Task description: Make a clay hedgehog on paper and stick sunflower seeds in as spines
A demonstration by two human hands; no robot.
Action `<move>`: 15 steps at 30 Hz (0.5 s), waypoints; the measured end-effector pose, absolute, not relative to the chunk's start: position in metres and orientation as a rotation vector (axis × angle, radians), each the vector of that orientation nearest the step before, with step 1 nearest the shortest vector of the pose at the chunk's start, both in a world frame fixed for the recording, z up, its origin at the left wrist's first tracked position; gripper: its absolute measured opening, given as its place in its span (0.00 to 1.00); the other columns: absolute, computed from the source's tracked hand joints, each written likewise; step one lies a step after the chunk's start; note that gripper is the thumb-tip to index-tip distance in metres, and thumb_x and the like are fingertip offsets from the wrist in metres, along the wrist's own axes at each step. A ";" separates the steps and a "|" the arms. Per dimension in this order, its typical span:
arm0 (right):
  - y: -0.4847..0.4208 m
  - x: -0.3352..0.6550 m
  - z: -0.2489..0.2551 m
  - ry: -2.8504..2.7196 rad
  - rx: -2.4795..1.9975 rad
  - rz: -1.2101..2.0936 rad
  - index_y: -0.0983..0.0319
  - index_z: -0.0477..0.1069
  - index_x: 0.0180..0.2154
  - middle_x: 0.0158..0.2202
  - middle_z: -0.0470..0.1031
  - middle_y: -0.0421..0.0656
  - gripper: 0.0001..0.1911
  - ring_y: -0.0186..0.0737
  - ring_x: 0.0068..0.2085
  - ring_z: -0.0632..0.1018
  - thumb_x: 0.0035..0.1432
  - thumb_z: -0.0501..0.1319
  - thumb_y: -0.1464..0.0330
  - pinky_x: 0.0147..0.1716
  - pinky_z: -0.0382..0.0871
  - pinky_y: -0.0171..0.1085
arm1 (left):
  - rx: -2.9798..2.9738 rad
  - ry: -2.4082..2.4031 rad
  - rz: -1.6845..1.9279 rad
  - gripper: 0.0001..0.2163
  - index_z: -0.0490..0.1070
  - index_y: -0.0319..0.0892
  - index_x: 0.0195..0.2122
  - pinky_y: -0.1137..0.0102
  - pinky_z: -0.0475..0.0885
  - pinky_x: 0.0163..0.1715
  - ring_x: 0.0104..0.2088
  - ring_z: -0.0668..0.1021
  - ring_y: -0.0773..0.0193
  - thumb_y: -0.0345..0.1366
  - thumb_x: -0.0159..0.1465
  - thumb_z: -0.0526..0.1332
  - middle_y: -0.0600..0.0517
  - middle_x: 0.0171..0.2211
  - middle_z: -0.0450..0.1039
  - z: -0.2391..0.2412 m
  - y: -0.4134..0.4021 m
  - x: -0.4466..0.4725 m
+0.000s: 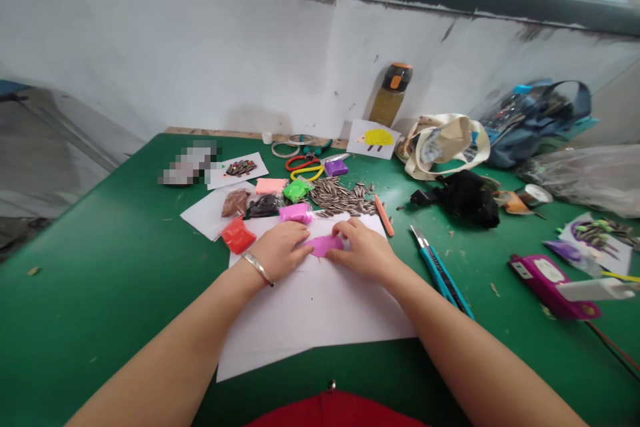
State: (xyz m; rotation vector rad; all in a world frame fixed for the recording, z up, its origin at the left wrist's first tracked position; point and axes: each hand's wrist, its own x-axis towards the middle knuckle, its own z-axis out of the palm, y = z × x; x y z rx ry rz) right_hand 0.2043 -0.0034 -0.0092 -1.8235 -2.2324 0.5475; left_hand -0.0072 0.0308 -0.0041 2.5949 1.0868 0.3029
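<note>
A flat purple-pink oval of modelling clay (324,246) lies on white paper (320,310). My left hand (283,250), with a silver bracelet at its wrist, has its thumb and fingers at the clay's left edge. At the right edge, my right hand (367,250) curls its thumb and fingers around the clay. Just beyond are wrapped clay packets: pink (296,213), green (297,190), black (265,205), brown (235,203) and red (239,235). Sunflower seeds (340,195) are heaped behind the right hand, next to an orange clay tool (384,215).
A blue utility knife (442,271) lies right of the paper. Scissors (306,167), a hedgehog picture (373,139) and a bottle (390,95) are at the back. Bags (445,143) and a magenta glue-gun-like device (553,285) occupy the right side.
</note>
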 end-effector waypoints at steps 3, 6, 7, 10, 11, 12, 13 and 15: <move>-0.002 0.204 -0.005 -2.255 -1.835 0.611 0.55 0.67 0.42 0.40 0.68 0.41 0.20 0.37 0.35 0.72 0.54 0.59 0.50 0.28 0.55 0.34 | 2.595 1.096 0.316 0.11 0.74 0.40 0.34 0.63 0.70 0.47 0.44 0.75 0.57 0.39 0.64 0.55 0.47 0.39 0.76 -0.004 0.031 -0.007; 0.000 0.201 -0.003 -2.295 -1.875 0.580 0.55 0.66 0.42 0.41 0.67 0.41 0.23 0.38 0.34 0.71 0.52 0.59 0.48 0.27 0.53 0.34 | 2.599 1.101 0.304 0.11 0.74 0.40 0.35 0.64 0.70 0.47 0.44 0.75 0.57 0.40 0.64 0.54 0.47 0.40 0.76 -0.005 0.031 -0.007; 0.000 0.199 -0.003 -2.299 -1.895 0.560 0.55 0.66 0.42 0.41 0.67 0.41 0.23 0.38 0.34 0.71 0.51 0.60 0.47 0.26 0.53 0.34 | 2.600 1.104 0.288 0.11 0.74 0.40 0.35 0.64 0.70 0.47 0.45 0.75 0.57 0.39 0.64 0.55 0.47 0.40 0.76 -0.005 0.032 -0.007; 0.003 0.196 -0.004 -2.286 -1.944 0.543 0.55 0.65 0.41 0.40 0.68 0.40 0.21 0.38 0.34 0.71 0.52 0.60 0.49 0.26 0.51 0.34 | 2.597 1.111 0.249 0.11 0.74 0.39 0.35 0.63 0.70 0.47 0.45 0.75 0.56 0.38 0.64 0.55 0.45 0.40 0.76 -0.005 0.032 -0.007; 0.004 0.195 -0.005 -2.277 -1.953 0.551 0.55 0.66 0.40 0.39 0.68 0.40 0.20 0.38 0.34 0.71 0.52 0.59 0.49 0.26 0.51 0.34 | 2.597 1.109 0.250 0.11 0.74 0.39 0.35 0.63 0.70 0.48 0.46 0.75 0.55 0.38 0.64 0.55 0.45 0.41 0.76 -0.005 0.032 -0.007; 0.004 0.195 -0.005 -2.266 -1.960 0.562 0.55 0.66 0.40 0.39 0.68 0.40 0.19 0.38 0.34 0.71 0.53 0.59 0.49 0.26 0.52 0.34 | 2.598 1.102 0.257 0.10 0.74 0.38 0.35 0.62 0.69 0.48 0.46 0.75 0.55 0.38 0.64 0.56 0.45 0.41 0.75 -0.005 0.032 -0.007; 0.004 0.195 -0.005 -2.254 -1.961 0.578 0.55 0.66 0.40 0.39 0.68 0.40 0.19 0.38 0.34 0.71 0.53 0.59 0.49 0.26 0.52 0.34 | 2.598 1.095 0.265 0.10 0.74 0.38 0.36 0.62 0.69 0.49 0.47 0.74 0.55 0.37 0.64 0.56 0.45 0.42 0.75 -0.005 0.032 -0.007; 0.003 0.195 -0.004 -2.234 -1.952 0.615 0.55 0.66 0.41 0.40 0.68 0.40 0.21 0.38 0.34 0.71 0.53 0.58 0.48 0.27 0.53 0.34 | 2.601 1.089 0.272 0.10 0.75 0.38 0.36 0.63 0.69 0.49 0.47 0.74 0.55 0.37 0.64 0.56 0.45 0.42 0.75 -0.006 0.032 -0.007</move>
